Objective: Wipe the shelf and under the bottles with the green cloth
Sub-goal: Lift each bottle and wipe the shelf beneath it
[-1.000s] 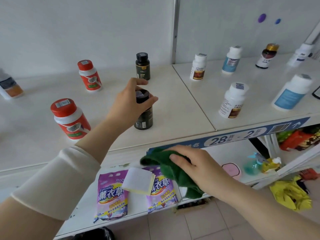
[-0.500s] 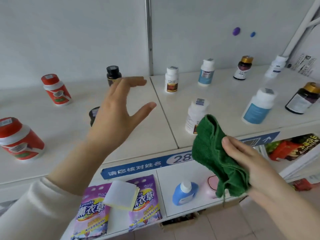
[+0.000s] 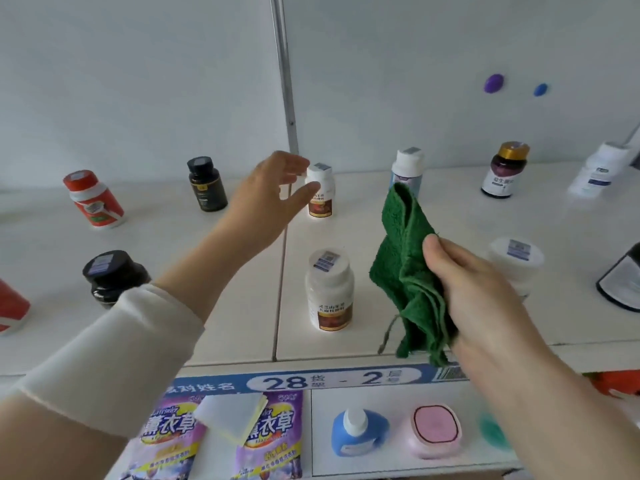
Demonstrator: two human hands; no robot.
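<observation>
Moved: left hand (image 3: 266, 202) has gone farther back, fingers spread, holding nothing, beside the rear white bottle (image 3: 320, 194).
Right hand: right hand (image 3: 485, 296) pinches the green cloth (image 3: 405, 268), raised above the shelf (image 3: 467, 216).
Green cloth: hangs bunched just left of the right hand, beside the front white bottle (image 3: 329, 292).

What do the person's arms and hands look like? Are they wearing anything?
The left arm wears a wide cream-white cloth sleeve, with bare arm showing on both sides of it. The right arm is bare as far as the picture shows. The left grip and right grip are bare hands: no gloves, rings or watch in view.
</observation>
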